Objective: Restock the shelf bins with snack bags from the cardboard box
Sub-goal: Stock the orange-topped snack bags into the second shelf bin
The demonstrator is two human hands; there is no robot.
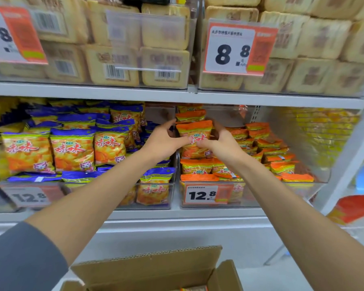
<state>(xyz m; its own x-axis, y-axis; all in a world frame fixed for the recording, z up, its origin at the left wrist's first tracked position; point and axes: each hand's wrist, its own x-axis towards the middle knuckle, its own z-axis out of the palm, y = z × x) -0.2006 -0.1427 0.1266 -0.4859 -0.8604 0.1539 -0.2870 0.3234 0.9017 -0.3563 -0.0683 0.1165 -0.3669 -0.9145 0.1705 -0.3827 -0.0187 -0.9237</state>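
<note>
The orange snack bag [194, 133], gripped at centre frame by curled fingers of the left hand [166, 141] and right hand [219, 143] atop the stacked bags [198, 165] in the clear bin [250, 203], could be toppled forward if released upright without support.

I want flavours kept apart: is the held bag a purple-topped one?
No: the left hand and right hand hold an orange-topped bag in the bin of orange bags.

Bright even light, blurred warped edges
</note>
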